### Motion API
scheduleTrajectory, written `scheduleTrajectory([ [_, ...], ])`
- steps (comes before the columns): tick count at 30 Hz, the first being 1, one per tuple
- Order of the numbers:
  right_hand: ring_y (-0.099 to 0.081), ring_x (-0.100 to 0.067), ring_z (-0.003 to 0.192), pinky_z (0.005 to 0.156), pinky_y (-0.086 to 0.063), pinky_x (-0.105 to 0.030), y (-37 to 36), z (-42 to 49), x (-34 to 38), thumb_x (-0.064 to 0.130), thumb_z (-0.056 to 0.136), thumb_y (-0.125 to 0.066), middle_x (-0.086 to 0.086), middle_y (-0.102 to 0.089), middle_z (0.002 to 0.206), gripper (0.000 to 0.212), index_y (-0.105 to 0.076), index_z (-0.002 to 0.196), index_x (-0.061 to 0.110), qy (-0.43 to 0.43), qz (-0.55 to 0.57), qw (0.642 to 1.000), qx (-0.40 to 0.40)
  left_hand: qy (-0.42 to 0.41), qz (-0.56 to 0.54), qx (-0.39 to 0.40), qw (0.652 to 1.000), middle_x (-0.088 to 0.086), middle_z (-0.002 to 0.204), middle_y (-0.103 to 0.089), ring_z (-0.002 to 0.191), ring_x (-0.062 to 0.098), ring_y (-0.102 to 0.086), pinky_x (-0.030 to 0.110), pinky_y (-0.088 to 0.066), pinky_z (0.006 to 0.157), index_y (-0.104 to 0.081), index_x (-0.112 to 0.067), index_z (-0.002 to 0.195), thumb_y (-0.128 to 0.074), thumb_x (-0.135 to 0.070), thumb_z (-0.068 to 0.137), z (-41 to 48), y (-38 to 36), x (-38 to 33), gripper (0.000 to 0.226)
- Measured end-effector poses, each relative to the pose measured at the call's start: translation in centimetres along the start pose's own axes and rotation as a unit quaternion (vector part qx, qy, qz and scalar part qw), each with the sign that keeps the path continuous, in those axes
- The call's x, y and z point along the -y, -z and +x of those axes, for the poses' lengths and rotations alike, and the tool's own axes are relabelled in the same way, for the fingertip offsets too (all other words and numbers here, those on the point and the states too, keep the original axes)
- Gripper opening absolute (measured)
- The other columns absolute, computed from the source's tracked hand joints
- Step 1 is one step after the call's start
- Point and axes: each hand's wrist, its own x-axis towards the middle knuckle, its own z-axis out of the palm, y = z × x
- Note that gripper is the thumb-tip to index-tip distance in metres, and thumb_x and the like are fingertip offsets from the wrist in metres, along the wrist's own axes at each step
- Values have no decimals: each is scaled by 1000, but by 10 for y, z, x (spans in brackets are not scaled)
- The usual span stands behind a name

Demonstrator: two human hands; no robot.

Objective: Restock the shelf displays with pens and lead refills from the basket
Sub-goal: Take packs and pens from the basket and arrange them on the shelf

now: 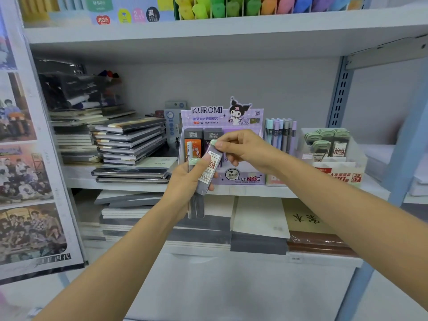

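My left hand grips a small bunch of lead refill cases with mint-green caps, held upright in front of the middle shelf. My right hand pinches the green-capped top of one refill case tilted out of that bunch. Right behind the hands stands the purple Kuromi lead display box with dark refill packs in it. A white display box at the right holds matching green-capped refills. A row of pastel pens stands between the two boxes. The basket is out of view.
Stacks of notebooks fill the shelf's left side, under a dark clear case. More pads lie on the shelf below. Coloured highlighters line the top shelf. A photo poster hangs at left; a blue upright stands at right.
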Motion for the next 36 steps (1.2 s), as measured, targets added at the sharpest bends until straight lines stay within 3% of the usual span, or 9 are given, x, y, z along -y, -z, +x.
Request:
scheduleTrajectory([
  [6, -61, -8, 58, 55, -51, -18, 13, -17, -2, 17, 98, -54, -20, -69, 89, 21, -63, 106, 0, 6, 3, 999, -43, 69, -115, 3, 991, 9, 68, -66, 52, 15, -55, 22, -48, 50, -66, -6, 92, -46, -29, 96, -2, -26, -10, 30],
  [11, -59, -9, 56, 53, -50, -17, 44, -38, 3, 14, 99, -51, -12, -67, 85, 16, -61, 103, 2, 16, 28, 994, -102, 82, -169, 0, 982, 6, 69, -67, 59, 16, -60, 29, -48, 59, -57, -6, 86, -40, -13, 94, 0, -49, -13, 20],
  [14, -57, -7, 53, 50, -48, -16, 66, -54, 6, 15, 100, -50, -8, -67, 82, 21, -60, 107, -2, 12, 24, 992, -125, 72, -147, 22, 986, 4, 77, -69, 67, 14, -64, 29, -54, 60, -63, -6, 88, -48, -9, 97, 2, -63, -12, 17],
  [21, -60, -10, 61, 54, -50, -20, 137, -98, 16, 19, 100, -51, -6, -70, 82, 16, -63, 103, 8, 65, -56, 970, -226, 11, -62, 83, 995, 5, 84, -76, 77, 12, -71, 21, -55, 63, -70, -13, 98, -57, -34, 89, -3, -100, -10, 26],
  [24, -58, -7, 57, 51, -49, -19, 181, -114, 18, 16, 100, -51, -6, -65, 79, 17, -62, 105, 5, 84, -127, 941, -302, 19, -54, 73, 996, 0, 70, -73, 65, 9, -70, 20, -53, 57, -71, -18, 94, -55, -36, 94, -8, -126, -12, 24],
  [27, -59, -16, 58, 54, -54, -25, 211, -122, 7, 14, 98, -53, -11, -65, 80, 18, -62, 105, -1, 67, -208, 915, -339, 43, -62, 63, 995, -1, 63, -71, 55, 9, -68, 19, -51, 48, -70, -15, 94, -52, -34, 97, -9, -146, -13, 26],
  [29, -61, -24, 64, 62, -57, -34, 220, -124, -4, 14, 98, -53, -16, -66, 83, 14, -62, 102, 4, 48, -232, 909, -343, 61, -50, 59, 995, 4, 70, -73, 61, 14, -71, 29, -57, 56, -71, -17, 90, -49, -30, 98, -7, -156, -13, 27],
  [32, -65, -21, 64, 64, -59, -30, 220, -121, -20, 14, 98, -53, -17, -69, 87, 11, -62, 101, 8, 37, -240, 910, -337, 51, -7, 59, 997, 4, 79, -74, 85, 26, -71, 45, -51, 91, -70, -20, 94, -42, -19, 96, -3, -162, -9, 28],
  [36, -67, -24, 69, 71, -60, -38, 209, -111, -32, 12, 99, -52, -17, -68, 88, 15, -61, 105, 2, 31, -238, 923, -300, 33, 4, 91, 995, 1, 87, -76, 87, 20, -66, 39, -51, 82, -67, -18, 106, -45, -15, 100, 0, -161, -3, 24],
])
